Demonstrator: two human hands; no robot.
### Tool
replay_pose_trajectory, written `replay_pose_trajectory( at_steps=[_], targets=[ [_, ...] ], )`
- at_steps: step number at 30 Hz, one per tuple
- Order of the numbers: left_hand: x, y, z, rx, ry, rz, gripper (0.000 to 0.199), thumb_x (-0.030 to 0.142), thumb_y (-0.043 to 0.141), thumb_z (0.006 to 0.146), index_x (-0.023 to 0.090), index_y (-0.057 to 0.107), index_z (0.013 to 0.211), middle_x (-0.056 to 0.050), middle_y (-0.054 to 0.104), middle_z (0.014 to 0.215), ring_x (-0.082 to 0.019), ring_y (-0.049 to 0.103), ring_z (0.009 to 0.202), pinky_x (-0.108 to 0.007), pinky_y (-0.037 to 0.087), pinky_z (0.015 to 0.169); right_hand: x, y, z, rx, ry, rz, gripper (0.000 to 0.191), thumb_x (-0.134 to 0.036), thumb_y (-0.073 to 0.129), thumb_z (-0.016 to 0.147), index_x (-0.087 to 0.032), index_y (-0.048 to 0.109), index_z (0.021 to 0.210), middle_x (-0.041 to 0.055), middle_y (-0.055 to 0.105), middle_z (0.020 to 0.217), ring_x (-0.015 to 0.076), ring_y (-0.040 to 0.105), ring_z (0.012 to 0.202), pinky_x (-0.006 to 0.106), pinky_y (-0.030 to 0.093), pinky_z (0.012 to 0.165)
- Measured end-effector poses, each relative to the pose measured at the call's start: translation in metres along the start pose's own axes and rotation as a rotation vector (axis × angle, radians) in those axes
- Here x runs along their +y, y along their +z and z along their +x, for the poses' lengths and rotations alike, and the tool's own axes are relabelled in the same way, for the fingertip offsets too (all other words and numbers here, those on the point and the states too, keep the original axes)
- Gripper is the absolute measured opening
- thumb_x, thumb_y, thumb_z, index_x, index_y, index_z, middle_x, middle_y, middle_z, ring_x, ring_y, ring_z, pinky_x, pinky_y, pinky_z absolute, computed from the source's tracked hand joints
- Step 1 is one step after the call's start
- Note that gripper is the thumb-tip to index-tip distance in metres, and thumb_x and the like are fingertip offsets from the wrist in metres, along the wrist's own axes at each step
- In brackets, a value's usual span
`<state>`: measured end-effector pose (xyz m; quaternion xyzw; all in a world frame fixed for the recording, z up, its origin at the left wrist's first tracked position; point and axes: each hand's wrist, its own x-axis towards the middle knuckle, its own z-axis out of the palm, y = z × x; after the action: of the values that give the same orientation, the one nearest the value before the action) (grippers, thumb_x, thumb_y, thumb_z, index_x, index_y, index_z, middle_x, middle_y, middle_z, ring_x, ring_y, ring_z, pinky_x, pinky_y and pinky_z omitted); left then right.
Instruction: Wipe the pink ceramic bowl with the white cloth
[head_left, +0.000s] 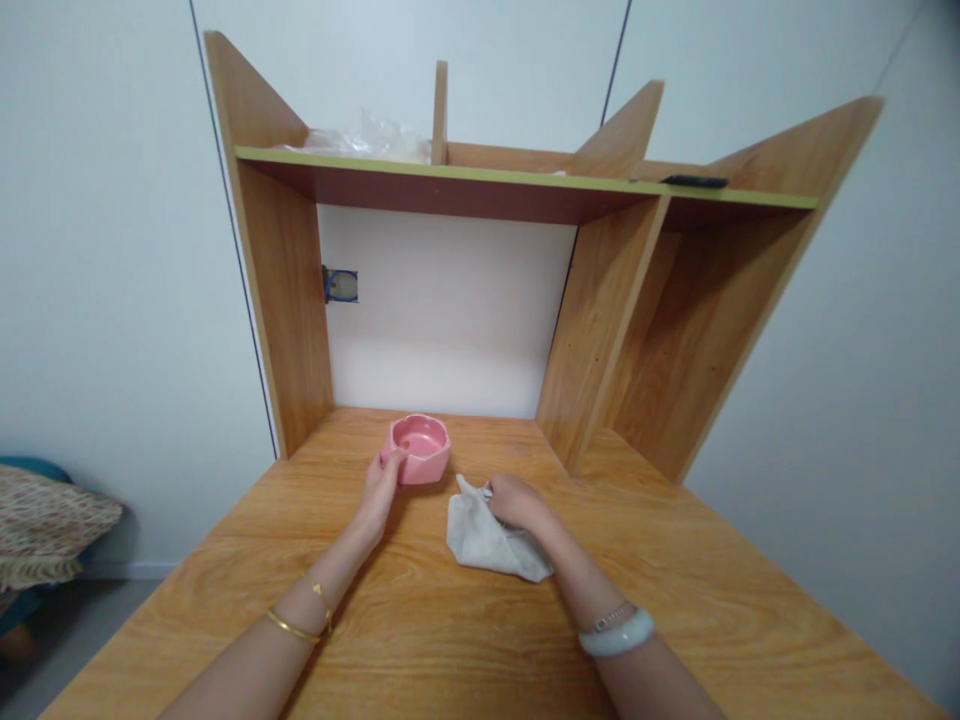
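Observation:
A pink, shiny ashtray [424, 468] with angular sides and a notched rim is in my left hand [381, 490]. The thumb lies over its near left rim, and the other fingers are mostly hidden behind its side. To its right, my right hand [516, 502] is closed on a light grey cloth [487, 537], pinching it near the upper edge. The rest of the cloth hangs in folds down toward the wooden desk [420, 620]. A small gap separates cloth and ashtray.
Behind the desk stands a wooden shelf unit [289, 300] with upright dividers. Clear plastic wrapping [367, 138] lies on its upper shelf, and a flat black object [696, 182] sits at the right. A wall socket box [343, 286] shows inside. A patterned fringed cloth [52, 520] is at far left.

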<state>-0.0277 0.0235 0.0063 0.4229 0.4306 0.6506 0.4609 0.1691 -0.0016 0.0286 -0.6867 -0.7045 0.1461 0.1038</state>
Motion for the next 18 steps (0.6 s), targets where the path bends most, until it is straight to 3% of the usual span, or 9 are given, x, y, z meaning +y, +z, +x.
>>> replay_pose_trajectory(
  at_steps=[9, 14, 18],
  targets=[
    [0.01, 0.002, -0.006, -0.038, 0.026, 0.015, 0.041, 0.05, 0.058, 0.059, 0.014, 0.054, 0.078, 0.002, 0.055, 0.066, -0.012, 0.049, 0.058, -0.021, 0.037, 0.052, -0.042, 0.028, 0.013, 0.069, -0.144, 0.226, 0.031, -0.043, 0.06, 0.066, -0.018, 0.056, 0.048, 0.0022, 0.055, 0.049, 0.0129, 0.049, 0.051, 0.023, 0.032, 0.049],
    [0.009, 0.001, -0.004, -0.033, 0.023, -0.008, 0.043, 0.05, 0.059, 0.059, 0.012, 0.054, 0.079, 0.003, 0.053, 0.062, -0.011, 0.049, 0.055, -0.021, 0.037, 0.052, -0.035, 0.017, 0.013, 0.108, -0.184, 0.504, 0.016, -0.031, 0.066, 0.056, -0.017, 0.06, 0.056, -0.001, 0.058, 0.056, 0.0143, 0.053, 0.063, 0.022, 0.04, 0.058],
    [0.009, 0.002, -0.004, -0.062, 0.02, -0.038, 0.041, 0.049, 0.059, 0.061, 0.013, 0.054, 0.078, 0.004, 0.051, 0.06, -0.009, 0.047, 0.053, -0.02, 0.038, 0.051, -0.031, 0.002, 0.014, 0.211, -0.122, 0.621, 0.023, -0.032, 0.049, 0.072, -0.013, 0.062, 0.076, 0.0021, 0.061, 0.067, 0.0129, 0.055, 0.066, 0.022, 0.042, 0.06]
  ],
)
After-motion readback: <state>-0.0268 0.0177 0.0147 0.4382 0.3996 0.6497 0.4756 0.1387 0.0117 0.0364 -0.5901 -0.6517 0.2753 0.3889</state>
